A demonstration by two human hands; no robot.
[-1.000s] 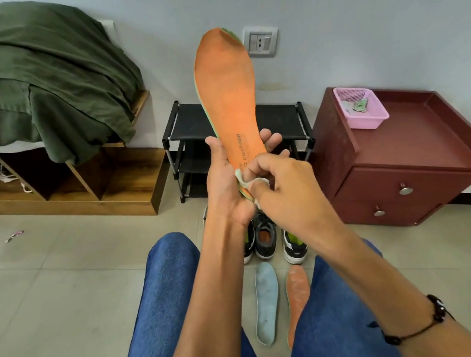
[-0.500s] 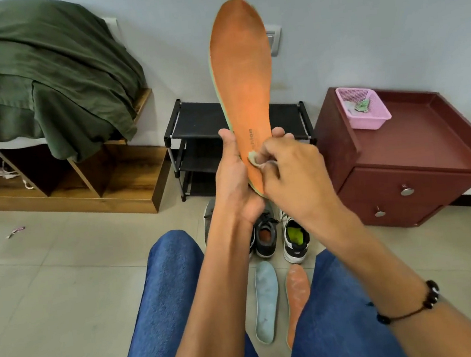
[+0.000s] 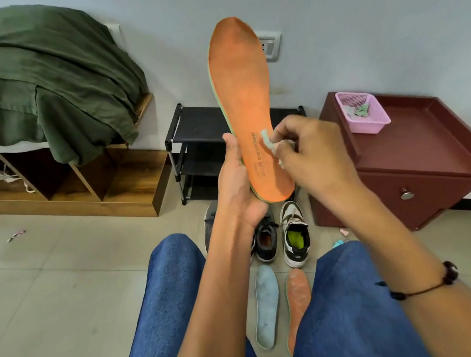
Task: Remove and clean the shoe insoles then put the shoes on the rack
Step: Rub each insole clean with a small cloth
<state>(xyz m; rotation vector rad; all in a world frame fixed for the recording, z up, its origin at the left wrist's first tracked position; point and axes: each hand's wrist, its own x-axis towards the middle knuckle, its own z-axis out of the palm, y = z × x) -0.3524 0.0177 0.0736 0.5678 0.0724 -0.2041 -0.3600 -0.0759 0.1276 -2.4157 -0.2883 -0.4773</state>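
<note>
We hold the orange insole (image 3: 245,104) upright in front of the black rack (image 3: 195,141), our left hand (image 3: 236,184) gripping its heel, our right hand (image 3: 310,153) pinching a pale wipe (image 3: 268,143) against it.

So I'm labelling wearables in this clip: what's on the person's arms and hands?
Both forearms are bare, with no sleeves in view and no gloves. The left hand shows no ring, watch or band. The right hand is bare too, but the right forearm wears a thin black cord bracelet with dark beads.
</note>
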